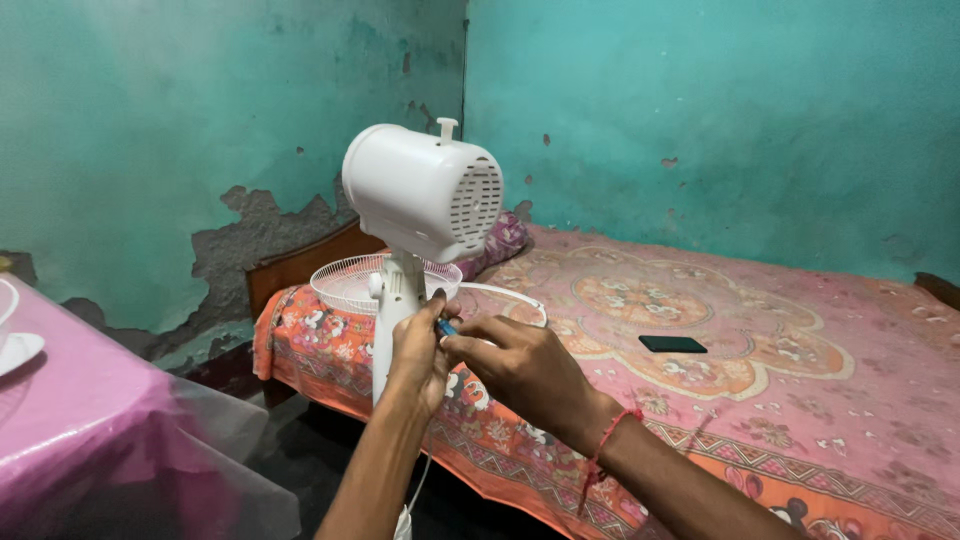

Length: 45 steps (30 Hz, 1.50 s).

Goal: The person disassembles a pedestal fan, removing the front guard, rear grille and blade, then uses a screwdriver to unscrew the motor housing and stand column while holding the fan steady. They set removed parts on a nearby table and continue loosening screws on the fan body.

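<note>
Two hands meet at the white stem of a fan (398, 300), which stands upright just off the near left corner of the bed (760, 400). The left hand (418, 352) wraps the stem from the front, fingers curled and pressed together around it. The right hand (520, 368) comes in from the right, thumb and forefinger pinching a small blue tool (446, 327) against the stem; the tool's tip is hidden between the hands. A red thread band (606, 440) circles the right wrist. Above the hands sits the white motor housing (425, 190), vented at its rear face, with a knob on top. Behind the stem, a white wire grille (345, 283) lies on the bed's left corner, with a white ring (510, 296) beside it. A dark phone (672, 344) lies flat near the bed's middle, well apart from the hands. A pink-covered table (90, 420) stands at left.
</note>
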Each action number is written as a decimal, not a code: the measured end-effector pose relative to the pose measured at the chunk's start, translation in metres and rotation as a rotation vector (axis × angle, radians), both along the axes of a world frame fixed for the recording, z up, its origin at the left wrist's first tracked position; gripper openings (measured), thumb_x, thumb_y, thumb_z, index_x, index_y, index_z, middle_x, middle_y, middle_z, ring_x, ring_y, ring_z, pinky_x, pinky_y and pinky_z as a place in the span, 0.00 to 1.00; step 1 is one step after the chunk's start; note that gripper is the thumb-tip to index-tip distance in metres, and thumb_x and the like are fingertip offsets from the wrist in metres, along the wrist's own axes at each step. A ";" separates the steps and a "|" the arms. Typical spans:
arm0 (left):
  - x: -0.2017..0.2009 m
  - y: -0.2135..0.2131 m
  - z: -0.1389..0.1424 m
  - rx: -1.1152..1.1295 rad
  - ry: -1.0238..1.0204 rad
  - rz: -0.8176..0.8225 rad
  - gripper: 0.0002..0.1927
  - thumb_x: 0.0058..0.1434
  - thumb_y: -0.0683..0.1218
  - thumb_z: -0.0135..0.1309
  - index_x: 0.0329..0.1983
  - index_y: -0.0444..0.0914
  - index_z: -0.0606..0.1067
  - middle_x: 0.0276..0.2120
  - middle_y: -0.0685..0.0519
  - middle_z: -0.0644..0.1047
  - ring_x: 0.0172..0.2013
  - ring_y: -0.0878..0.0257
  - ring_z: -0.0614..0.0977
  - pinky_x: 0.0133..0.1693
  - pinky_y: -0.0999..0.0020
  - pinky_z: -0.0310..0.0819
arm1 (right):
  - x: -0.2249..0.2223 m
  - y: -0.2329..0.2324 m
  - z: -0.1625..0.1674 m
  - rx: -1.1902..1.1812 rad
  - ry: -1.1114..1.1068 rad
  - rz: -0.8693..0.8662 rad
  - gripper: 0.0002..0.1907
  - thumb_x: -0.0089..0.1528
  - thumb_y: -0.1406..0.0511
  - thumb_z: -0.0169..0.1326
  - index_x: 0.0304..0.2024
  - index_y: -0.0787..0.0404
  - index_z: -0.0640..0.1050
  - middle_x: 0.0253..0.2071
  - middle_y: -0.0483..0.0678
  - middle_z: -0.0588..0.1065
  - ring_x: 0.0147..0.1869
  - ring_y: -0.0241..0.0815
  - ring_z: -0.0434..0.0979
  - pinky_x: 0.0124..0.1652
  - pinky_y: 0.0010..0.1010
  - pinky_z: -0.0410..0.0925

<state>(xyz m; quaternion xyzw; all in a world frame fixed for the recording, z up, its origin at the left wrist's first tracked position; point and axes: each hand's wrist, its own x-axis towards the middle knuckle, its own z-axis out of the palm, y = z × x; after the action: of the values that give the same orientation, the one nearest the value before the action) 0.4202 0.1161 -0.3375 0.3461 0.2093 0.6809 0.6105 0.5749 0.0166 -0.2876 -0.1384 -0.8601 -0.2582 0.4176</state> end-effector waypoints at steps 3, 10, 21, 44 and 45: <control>-0.004 -0.001 0.002 0.013 0.027 -0.069 0.13 0.66 0.53 0.48 0.34 0.39 0.71 0.20 0.57 0.72 0.19 0.68 0.72 0.22 0.72 0.66 | -0.001 -0.003 0.003 -0.013 0.025 0.000 0.11 0.59 0.71 0.60 0.44 0.58 0.80 0.42 0.46 0.80 0.40 0.44 0.83 0.38 0.32 0.76; -0.027 -0.008 0.006 -0.011 0.141 -0.024 0.13 0.62 0.52 0.61 0.34 0.39 0.73 0.22 0.56 0.74 0.20 0.69 0.72 0.19 0.77 0.62 | -0.001 -0.005 0.012 0.053 0.002 -0.073 0.14 0.57 0.74 0.57 0.46 0.59 0.80 0.42 0.47 0.80 0.41 0.46 0.82 0.39 0.36 0.75; -0.019 0.013 -0.002 -0.065 -0.061 -0.005 0.10 0.58 0.44 0.62 0.39 0.33 0.77 0.28 0.51 0.79 0.26 0.65 0.81 0.26 0.75 0.74 | -0.002 -0.002 0.012 -0.240 0.148 -0.291 0.22 0.57 0.54 0.66 0.44 0.63 0.79 0.24 0.52 0.79 0.27 0.49 0.81 0.28 0.39 0.71; -0.009 -0.011 0.013 -0.083 -0.033 0.056 0.06 0.60 0.41 0.58 0.36 0.32 0.76 0.25 0.48 0.79 0.21 0.64 0.77 0.20 0.73 0.68 | -0.008 -0.007 0.009 -0.278 0.120 -0.560 0.20 0.64 0.53 0.61 0.28 0.64 0.80 0.22 0.58 0.77 0.28 0.58 0.80 0.33 0.50 0.71; -0.008 -0.013 0.013 -0.081 -0.055 0.034 0.06 0.60 0.41 0.58 0.36 0.32 0.76 0.25 0.49 0.79 0.21 0.64 0.78 0.22 0.73 0.70 | -0.008 -0.007 0.008 -0.259 0.134 -0.506 0.20 0.64 0.55 0.61 0.26 0.64 0.80 0.21 0.58 0.76 0.27 0.59 0.79 0.32 0.50 0.71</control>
<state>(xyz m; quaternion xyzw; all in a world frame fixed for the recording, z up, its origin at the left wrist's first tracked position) 0.4122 0.1032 -0.3250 0.2987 0.2258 0.6915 0.6177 0.5672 0.0098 -0.2793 -0.4175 -0.7945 -0.2324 0.3747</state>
